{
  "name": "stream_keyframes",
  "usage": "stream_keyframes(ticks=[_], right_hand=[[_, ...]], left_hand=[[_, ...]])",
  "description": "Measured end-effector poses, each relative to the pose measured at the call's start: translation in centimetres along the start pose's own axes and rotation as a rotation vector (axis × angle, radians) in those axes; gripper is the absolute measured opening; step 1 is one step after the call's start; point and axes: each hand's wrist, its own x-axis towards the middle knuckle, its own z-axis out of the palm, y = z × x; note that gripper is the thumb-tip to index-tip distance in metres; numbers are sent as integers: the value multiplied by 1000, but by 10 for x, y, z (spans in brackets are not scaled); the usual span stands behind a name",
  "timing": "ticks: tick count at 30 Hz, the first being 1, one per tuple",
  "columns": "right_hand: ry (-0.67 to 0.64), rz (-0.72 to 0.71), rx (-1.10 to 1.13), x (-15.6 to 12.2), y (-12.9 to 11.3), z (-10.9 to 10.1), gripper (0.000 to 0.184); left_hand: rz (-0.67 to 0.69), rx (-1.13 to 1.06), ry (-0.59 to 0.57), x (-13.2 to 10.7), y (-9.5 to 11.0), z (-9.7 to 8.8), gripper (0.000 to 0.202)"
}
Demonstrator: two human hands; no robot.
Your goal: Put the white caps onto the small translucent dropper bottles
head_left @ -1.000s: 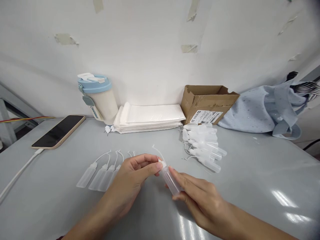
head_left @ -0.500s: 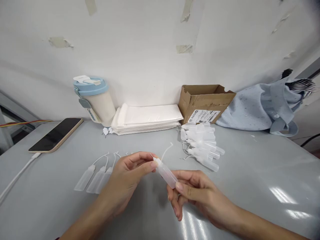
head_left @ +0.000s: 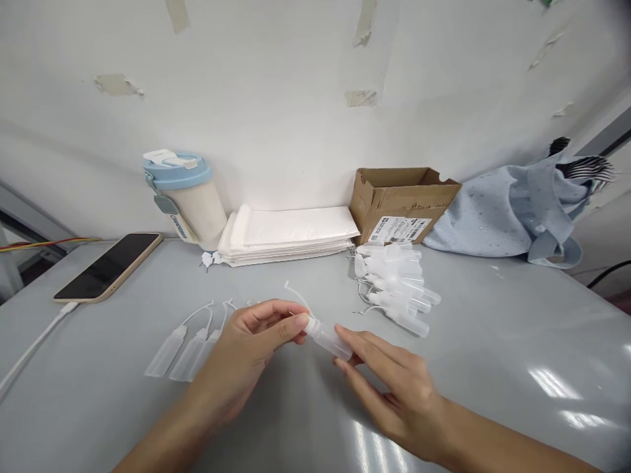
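Between my hands is a small translucent squeeze bottle [head_left: 329, 338] with a white needle-tip cap and a thin strap that sticks up from its neck. My left hand [head_left: 259, 345] pinches the cap between thumb and fingertips, which hides most of the needle. At the bottle's base, my right hand [head_left: 389, 387] grips the body between thumb and fingers. Left of my left hand, several similar bottles [head_left: 167, 351] lie side by side, some partly covered by the hand. A pile of more such bottles [head_left: 399, 282] lies beyond my right hand.
Along the wall stand a cream tumbler [head_left: 200, 210] with a blue lid, a stack of white padded envelopes [head_left: 296, 226], an open cardboard box [head_left: 404, 203] and a light-blue fabric bag [head_left: 493, 210]. A phone [head_left: 111, 266] on a white cable [head_left: 39, 345] lies at the left.
The bottle has turned about its length, and its strap has swung from right to left. My right hand has shifted its fingers around the base; my left hand stays on the cap.
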Motion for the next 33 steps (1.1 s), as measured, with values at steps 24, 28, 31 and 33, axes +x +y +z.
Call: stream_keyframes(ticks=[24,28,31,33], right_hand=[[154,162,211,7,-8,-5,45],[190,21,75,7,-9,-6,54],[177,28,50,7,-9,-7,51],[165,94,118,7,-10,-8,43]], left_hand=[[-10,-76,-91,-3,-1,2,7],[-37,-22,-188,-3,1,1,18],[-13,70,-201,-4,3,-1,22],[33,157,-191,-4,5,-1,20]])
